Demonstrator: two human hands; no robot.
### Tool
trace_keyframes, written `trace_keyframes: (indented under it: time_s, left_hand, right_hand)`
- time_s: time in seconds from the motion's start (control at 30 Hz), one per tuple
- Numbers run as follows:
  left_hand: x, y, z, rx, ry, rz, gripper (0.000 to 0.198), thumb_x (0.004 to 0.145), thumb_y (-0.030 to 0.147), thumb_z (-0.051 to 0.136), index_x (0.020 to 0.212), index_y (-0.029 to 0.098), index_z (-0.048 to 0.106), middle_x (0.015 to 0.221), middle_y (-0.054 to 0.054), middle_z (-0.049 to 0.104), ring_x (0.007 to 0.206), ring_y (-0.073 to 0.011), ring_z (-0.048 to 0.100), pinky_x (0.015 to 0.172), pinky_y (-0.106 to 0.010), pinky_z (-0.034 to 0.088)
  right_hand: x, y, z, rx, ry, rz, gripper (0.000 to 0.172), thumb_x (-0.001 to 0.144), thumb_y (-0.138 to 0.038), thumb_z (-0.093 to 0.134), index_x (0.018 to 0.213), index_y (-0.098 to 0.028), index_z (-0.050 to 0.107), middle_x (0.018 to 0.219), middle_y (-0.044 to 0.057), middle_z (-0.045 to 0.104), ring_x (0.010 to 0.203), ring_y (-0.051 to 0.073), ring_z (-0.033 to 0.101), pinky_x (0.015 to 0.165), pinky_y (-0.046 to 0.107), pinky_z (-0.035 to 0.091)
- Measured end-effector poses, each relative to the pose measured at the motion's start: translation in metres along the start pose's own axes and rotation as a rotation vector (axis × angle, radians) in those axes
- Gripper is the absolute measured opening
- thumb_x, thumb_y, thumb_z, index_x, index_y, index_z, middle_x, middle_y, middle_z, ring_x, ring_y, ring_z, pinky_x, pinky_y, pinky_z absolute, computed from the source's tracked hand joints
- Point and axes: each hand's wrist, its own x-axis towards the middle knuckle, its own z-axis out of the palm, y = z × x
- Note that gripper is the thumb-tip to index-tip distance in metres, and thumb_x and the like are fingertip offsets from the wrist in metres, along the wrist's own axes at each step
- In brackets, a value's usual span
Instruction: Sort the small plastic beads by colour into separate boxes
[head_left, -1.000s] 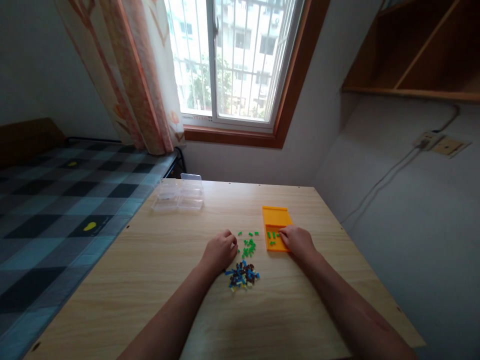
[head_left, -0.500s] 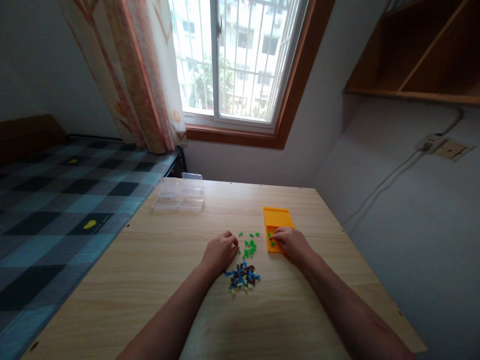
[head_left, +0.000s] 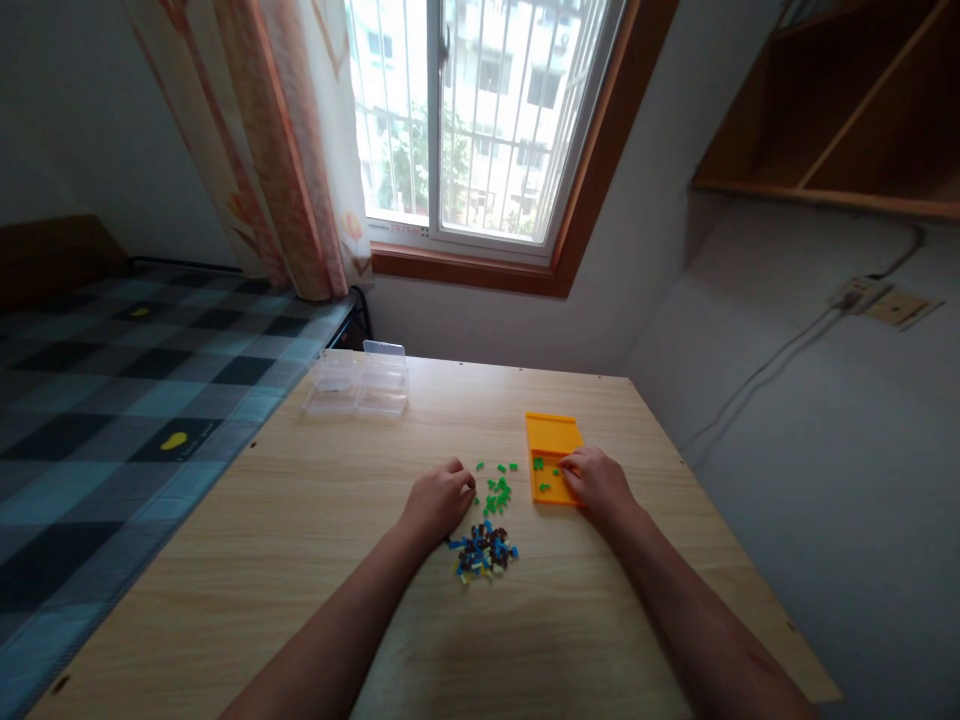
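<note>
My right hand (head_left: pixel 598 482) is over the right side of an orange tray (head_left: pixel 553 432), its fingers drawn together. Several small green bricks (head_left: pixel 544 487) lie inside the tray's near compartment, one just left of my fingertips. My left hand (head_left: pixel 441 497) rests on the table with curled fingers, beside a loose pile of green bricks (head_left: pixel 498 494). Whatever either hand may hold is too small or hidden to make out. Nearer to me is a mixed heap of blue, dark brown and pale yellow bricks (head_left: pixel 484 552).
A clear plastic box (head_left: pixel 384 403) with raised lids stands at the table's far left corner. The wooden table (head_left: pixel 315 560) borders a bed with a checked cover (head_left: pixel 165 400). Beyond are a window and curtain; a cable hangs from a wall socket (head_left: pixel 862 295) at right.
My right hand has shifted right within the tray, uncovering green bricks there. The left hand stays beside the green pile. The camera view has moved slightly.
</note>
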Motion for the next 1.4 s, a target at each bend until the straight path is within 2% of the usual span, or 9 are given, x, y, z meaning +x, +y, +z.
trace_keyframes:
  time_s: [0.1,0.2,0.33,0.43,0.67,0.8,1.0,1.23,1.4]
  left_hand:
    - [0.0,0.0,0.0,0.003,0.006,-0.008,0.012,0.092,0.024,0.064,0.092,0.023,0.075,0.102,-0.004,0.07,0.094,-0.0203,0.067,0.079,-0.029,0.047]
    - [0.0,0.0,0.0,0.005,0.003,-0.01,0.013,0.092,0.024,0.063,0.09,0.023,0.076,0.102,-0.004,0.07,0.092,-0.0201,0.067,0.078,-0.029,0.047]
    - [-0.001,0.0,0.001,0.007,-0.005,-0.004,0.017,0.094,0.024,0.06,0.089,0.023,0.076,0.102,-0.004,0.07,0.09,-0.019,0.067,0.077,-0.029,0.047]
    - [-0.001,0.0,0.001,0.004,-0.009,0.0,0.018,0.094,0.023,0.059,0.09,0.023,0.076,0.102,-0.004,0.069,0.09,-0.0189,0.067,0.077,-0.029,0.047]
    - [0.0,0.002,0.0,0.0,-0.018,0.006,0.018,0.094,0.024,0.058,0.089,0.024,0.076,0.1,-0.004,0.069,0.09,-0.0185,0.066,0.077,-0.028,0.046]
    - [-0.002,0.003,-0.001,0.0,-0.023,-0.001,0.019,0.095,0.024,0.058,0.089,0.024,0.076,0.102,-0.004,0.069,0.091,-0.0186,0.066,0.078,-0.028,0.046]
    - [-0.002,0.002,0.0,0.006,-0.024,-0.01,0.019,0.095,0.024,0.058,0.09,0.024,0.076,0.103,-0.004,0.069,0.093,-0.0187,0.066,0.081,-0.028,0.046]
    - [-0.002,0.002,0.0,0.006,-0.025,-0.006,0.02,0.095,0.025,0.057,0.09,0.024,0.076,0.102,-0.004,0.069,0.091,-0.0185,0.066,0.08,-0.028,0.046]
    - [-0.001,0.001,0.001,0.006,-0.032,-0.007,0.02,0.095,0.025,0.057,0.089,0.023,0.076,0.102,-0.005,0.068,0.09,-0.0184,0.066,0.078,-0.028,0.046]
  right_hand:
    - [0.003,-0.001,0.001,-0.021,-0.034,0.018,0.022,0.093,-0.03,0.06,0.099,-0.026,0.08,0.104,0.006,0.075,0.102,0.021,0.065,0.08,0.027,0.047]
    - [0.011,-0.008,0.005,-0.019,-0.052,0.01,0.023,0.093,-0.029,0.059,0.1,-0.027,0.081,0.104,0.005,0.076,0.099,0.02,0.066,0.078,0.025,0.046]
    - [0.017,-0.014,0.011,0.021,-0.009,0.0,0.03,0.095,-0.022,0.054,0.112,-0.028,0.078,0.11,0.004,0.075,0.104,0.019,0.066,0.084,0.025,0.046]
    - [0.011,-0.012,0.012,0.059,0.034,0.003,0.032,0.096,-0.02,0.05,0.116,-0.024,0.076,0.114,0.006,0.074,0.107,0.02,0.065,0.089,0.028,0.047]
    - [-0.011,-0.01,0.003,0.155,-0.041,-0.19,0.018,0.093,-0.029,0.063,0.099,-0.026,0.08,0.105,0.003,0.076,0.099,0.016,0.068,0.086,0.023,0.048]
    - [-0.006,-0.015,0.0,0.144,-0.069,-0.248,0.018,0.091,-0.024,0.064,0.095,-0.025,0.081,0.101,0.003,0.076,0.097,0.017,0.067,0.084,0.024,0.047]
    - [0.005,-0.021,-0.001,0.092,-0.113,-0.293,0.02,0.089,-0.02,0.061,0.083,-0.023,0.08,0.087,0.004,0.075,0.083,0.017,0.066,0.071,0.022,0.043]
    - [0.005,-0.019,-0.002,0.13,-0.114,-0.305,0.024,0.09,-0.02,0.061,0.101,-0.026,0.081,0.099,0.003,0.077,0.092,0.017,0.068,0.078,0.023,0.046]
    - [0.011,-0.023,0.0,0.145,-0.151,-0.356,0.019,0.088,-0.021,0.065,0.093,-0.027,0.082,0.096,0.002,0.076,0.089,0.015,0.068,0.078,0.022,0.046]
